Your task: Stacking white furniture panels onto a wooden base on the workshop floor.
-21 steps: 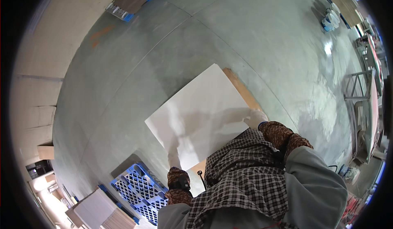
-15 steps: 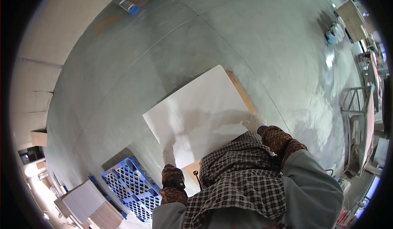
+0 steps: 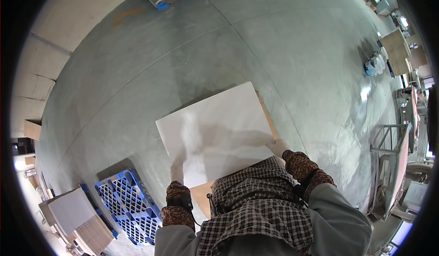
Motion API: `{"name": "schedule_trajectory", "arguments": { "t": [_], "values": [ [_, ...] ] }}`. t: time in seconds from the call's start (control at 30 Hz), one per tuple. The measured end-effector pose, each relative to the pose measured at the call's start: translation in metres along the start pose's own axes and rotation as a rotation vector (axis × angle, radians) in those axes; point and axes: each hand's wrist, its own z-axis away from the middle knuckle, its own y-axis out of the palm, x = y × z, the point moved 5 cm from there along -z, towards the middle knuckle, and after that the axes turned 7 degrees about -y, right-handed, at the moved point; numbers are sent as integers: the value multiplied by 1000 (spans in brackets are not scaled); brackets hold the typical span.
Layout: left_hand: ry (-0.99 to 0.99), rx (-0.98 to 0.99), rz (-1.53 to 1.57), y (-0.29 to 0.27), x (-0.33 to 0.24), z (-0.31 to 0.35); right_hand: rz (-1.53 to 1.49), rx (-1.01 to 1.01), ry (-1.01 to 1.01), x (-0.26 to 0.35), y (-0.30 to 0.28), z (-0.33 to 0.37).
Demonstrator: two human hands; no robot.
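A large white sheet (image 3: 219, 134) stretches in front of my body, with a brown board edge (image 3: 267, 116) showing along its right side and near left corner. At the sheet's left edge, my left hand (image 3: 177, 172) in a white glove is closed on it; the fingers are partly hard to make out against the white. On the right edge my gloved right hand (image 3: 278, 147) grips the near corner area, fingers lying over the top surface. Both forearms wear brown patterned sleeve covers. A checked apron (image 3: 256, 178) touches or overlaps the sheet's near edge.
A blue plastic pallet (image 3: 128, 205) lies at the lower left, beside a stack of sheets (image 3: 73, 215). White buckets (image 3: 375, 64) and a wooden-topped stack (image 3: 395, 50) stand at the far right. A metal-framed table (image 3: 393, 164) is nearer on the right. Grey concrete floor (image 3: 210, 54) spreads ahead.
The view has turned slightly, so the pallet and floor lines shift. Both hands and the white sheet sit a little further left in the picture, with the sheet still held.
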Motion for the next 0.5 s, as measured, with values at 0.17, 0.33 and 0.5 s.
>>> {"name": "schedule_trajectory", "arguments": {
  "t": [0.17,0.33,0.5],
  "values": [
    [-189,-100,-77,-3,27,11,57,37,6,7,-10,-18],
    [-614,-595,237,39,56,78,126,-275,-336,44,-74,-81],
    [-707,190,877,170,41,144,408,-443,-862,154,-157,-135]
  ]
}}
